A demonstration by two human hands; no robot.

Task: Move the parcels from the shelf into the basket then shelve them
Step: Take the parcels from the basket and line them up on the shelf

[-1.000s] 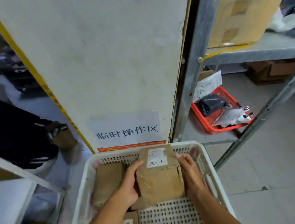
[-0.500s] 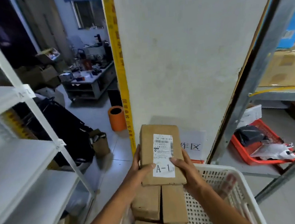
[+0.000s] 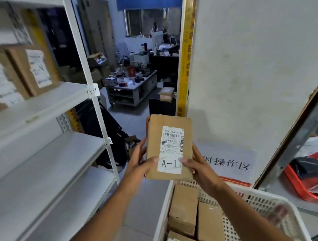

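Note:
A brown cardboard parcel [image 3: 156, 137] with a white label marked A-1 is held up above the white perforated basket [image 3: 263, 205]. My left hand [image 3: 139, 164] grips its left edge, thumb on the label. My right hand [image 3: 197, 164] grips its right edge, thumb on the label too. Three more brown parcels [image 3: 184, 209] lie in the basket's left end. The white shelf [image 3: 44, 104] on the left carries a tag A-1 on its post, and two labelled boxes [image 3: 30, 69] stand on that level.
A white pillar [image 3: 254, 55] with a paper sign rises right behind the basket. A grey metal rack [image 3: 296, 138] at the right holds a red tray [image 3: 296, 183] of bags. Lower white shelf levels [image 3: 44, 167] run along the left. A cluttered room lies beyond.
The parcel has come up out of the basket in both hands. My view has swung left and up, bringing the white shelf and its boxes into sight.

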